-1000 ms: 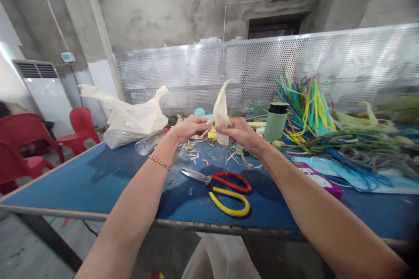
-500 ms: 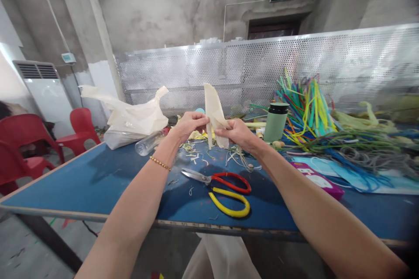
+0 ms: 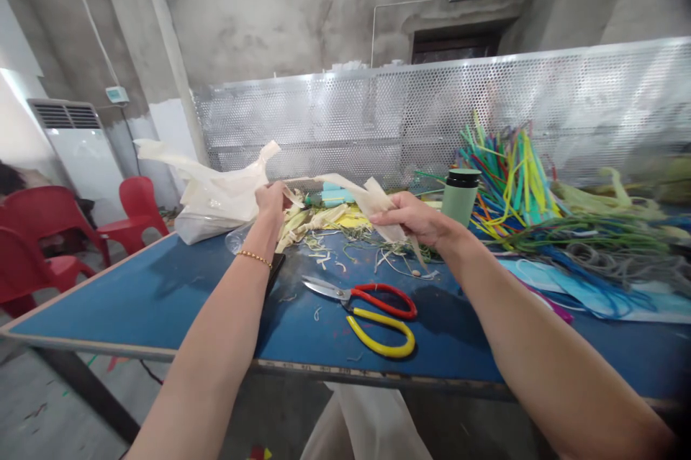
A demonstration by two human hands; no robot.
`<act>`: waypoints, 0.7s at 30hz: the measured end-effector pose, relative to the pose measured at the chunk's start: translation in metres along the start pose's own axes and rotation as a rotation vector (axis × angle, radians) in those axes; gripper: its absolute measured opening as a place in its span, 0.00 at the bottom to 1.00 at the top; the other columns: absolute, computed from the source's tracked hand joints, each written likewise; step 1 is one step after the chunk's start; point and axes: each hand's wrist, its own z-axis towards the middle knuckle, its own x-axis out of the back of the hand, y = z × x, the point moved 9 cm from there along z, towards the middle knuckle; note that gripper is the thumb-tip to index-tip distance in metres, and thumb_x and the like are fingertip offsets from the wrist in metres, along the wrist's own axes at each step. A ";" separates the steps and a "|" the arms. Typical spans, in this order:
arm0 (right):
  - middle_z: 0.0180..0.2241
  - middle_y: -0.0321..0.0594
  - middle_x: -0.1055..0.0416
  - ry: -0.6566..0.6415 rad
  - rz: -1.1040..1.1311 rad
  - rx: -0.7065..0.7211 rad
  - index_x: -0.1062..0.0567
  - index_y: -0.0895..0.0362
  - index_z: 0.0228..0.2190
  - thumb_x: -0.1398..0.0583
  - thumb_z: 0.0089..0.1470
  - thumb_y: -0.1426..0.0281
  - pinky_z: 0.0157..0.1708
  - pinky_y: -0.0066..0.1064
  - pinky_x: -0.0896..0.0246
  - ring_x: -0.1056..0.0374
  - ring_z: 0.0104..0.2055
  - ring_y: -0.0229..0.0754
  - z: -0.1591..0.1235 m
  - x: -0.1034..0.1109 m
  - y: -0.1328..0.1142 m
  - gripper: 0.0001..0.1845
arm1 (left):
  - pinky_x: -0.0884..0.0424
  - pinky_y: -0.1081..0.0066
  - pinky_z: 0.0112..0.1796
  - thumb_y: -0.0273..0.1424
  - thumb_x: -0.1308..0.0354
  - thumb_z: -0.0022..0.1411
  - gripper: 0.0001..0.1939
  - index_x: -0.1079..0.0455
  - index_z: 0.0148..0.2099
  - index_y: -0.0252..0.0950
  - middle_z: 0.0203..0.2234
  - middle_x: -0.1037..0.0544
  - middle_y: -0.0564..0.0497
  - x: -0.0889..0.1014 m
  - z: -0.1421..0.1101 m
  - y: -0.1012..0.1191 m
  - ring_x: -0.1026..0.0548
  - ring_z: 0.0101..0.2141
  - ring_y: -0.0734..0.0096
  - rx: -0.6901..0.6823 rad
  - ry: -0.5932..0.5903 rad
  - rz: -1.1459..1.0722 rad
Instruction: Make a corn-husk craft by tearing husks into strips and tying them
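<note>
In my right hand (image 3: 413, 217) is a pale cream corn husk (image 3: 376, 195), thin and flat, pinched between thumb and fingers. A narrow strip of it reaches left across the table towards my left hand (image 3: 271, 199), which is closed on the strip's end beside the white plastic bag (image 3: 221, 190). Below my hands, large scissors (image 3: 345, 294) lie with blades apart, one handle red and the other yellow. More pale husk pieces (image 3: 313, 224) and cut scraps lie behind them.
A green lidded cup (image 3: 460, 197) stands right of my right hand. Colourful strips (image 3: 518, 172) and tangled cords (image 3: 594, 251) cover the right side of the blue table (image 3: 178, 301). Blue face masks (image 3: 572, 283) lie there. Red chairs (image 3: 134, 208) stand left.
My hands have moved apart, the left one going left towards the bag. A narrow strip has been drawn away from the husk and now spans between them.
</note>
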 end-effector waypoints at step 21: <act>0.16 0.28 0.42 0.265 0.225 0.071 0.29 0.59 0.26 0.27 0.38 0.61 0.14 0.24 0.66 0.53 0.15 0.26 0.019 0.002 0.019 0.21 | 0.54 0.79 0.17 0.30 0.33 0.50 0.13 0.37 0.27 0.32 0.14 0.45 0.62 -0.127 -0.127 -0.015 0.47 0.14 0.88 0.207 -0.944 -0.138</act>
